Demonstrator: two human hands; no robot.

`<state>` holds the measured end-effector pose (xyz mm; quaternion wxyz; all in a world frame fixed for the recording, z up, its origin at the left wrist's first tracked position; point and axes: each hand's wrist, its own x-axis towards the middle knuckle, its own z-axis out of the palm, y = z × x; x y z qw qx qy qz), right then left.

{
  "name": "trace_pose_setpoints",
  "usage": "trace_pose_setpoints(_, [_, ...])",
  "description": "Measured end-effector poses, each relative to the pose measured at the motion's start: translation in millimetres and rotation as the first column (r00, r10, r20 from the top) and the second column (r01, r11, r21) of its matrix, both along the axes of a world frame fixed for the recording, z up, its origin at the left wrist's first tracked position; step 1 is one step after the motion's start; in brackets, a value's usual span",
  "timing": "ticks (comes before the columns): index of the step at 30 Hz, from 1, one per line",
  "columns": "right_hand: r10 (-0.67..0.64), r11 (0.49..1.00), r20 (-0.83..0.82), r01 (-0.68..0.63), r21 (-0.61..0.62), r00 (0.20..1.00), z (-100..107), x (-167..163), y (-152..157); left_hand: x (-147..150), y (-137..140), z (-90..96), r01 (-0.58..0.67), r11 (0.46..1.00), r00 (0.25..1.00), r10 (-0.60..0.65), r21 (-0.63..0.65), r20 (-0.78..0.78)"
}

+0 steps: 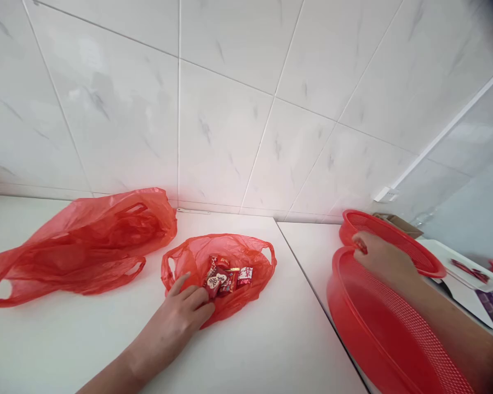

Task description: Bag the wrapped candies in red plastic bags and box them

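Note:
A red plastic bag [240, 243] lies opened out on the white tabletop, with several small wrapped candies [224, 279] in red packaging inside it. My left hand [178, 317] rests palm down on the bag's near left edge, its fingers apart and close to the candies. Over on the right, my right hand [373, 254] is closed around a small red wrapped candy [360, 244], of which only a part shows. That hand hovers over the far rim of the nearer red mesh basket [337, 306], beside a second red basket [429, 268] behind it.
Another red plastic bag [78, 246] lies crumpled at the left. A tiled wall [222, 137] rises behind the white tables, which meet at a dark seam. At far right are a white tray [439, 251] holding red packets and a cardboard box [402, 224].

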<state>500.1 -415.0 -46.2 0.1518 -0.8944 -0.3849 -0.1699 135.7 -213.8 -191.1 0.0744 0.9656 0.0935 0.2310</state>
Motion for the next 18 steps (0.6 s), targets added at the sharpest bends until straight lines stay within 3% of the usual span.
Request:
trace_pose_setpoints(3, [0.159,0.987,0.034,-0.160,0.017,0.987,23.8,-44.3,25.0,0.1,-0.5,4.1,0.004,1.000,1.000,-0.004,0.003,-0.012])
trace_pose_setpoints(5, [0.334,0.941,0.027,-0.335,0.052,0.942,28.9,-84.5,46.2,-0.7,-1.1,7.3,0.017,1.000,1.000,-0.017,0.005,-0.013])
trace_pose_setpoints(8, [0.577,0.816,-0.013,-0.577,-0.013,0.817,19.1,-138.3,80.8,-2.4,-1.3,10.1,0.031,0.999,0.999,-0.031,0.022,-0.009])
trace_pose_setpoints(11, [0.665,0.726,-0.102,-0.673,-0.139,0.739,0.9,-167.5,108.9,-3.3,-1.5,9.7,0.029,0.999,1.000,-0.030,0.043,0.007])
trace_pose_setpoints(13, [0.678,0.696,-0.181,-0.702,-0.154,0.712,-9.3,-172.3,119.2,-3.6,-2.3,9.0,0.015,0.998,1.000,-0.016,0.053,0.010])
trace_pose_setpoints(15, [0.644,0.736,-0.239,-0.674,-0.068,0.727,-17.9,-167.7,122.6,-3.9,-3.8,8.5,0.003,0.998,1.000,-0.004,0.061,0.003])
trace_pose_setpoints(18, [0.522,0.853,-0.263,-0.494,0.169,0.811,-33.8,-150.3,119.5,-4.6,-5.0,8.2,0.006,0.996,1.000,-0.007,0.086,0.020])
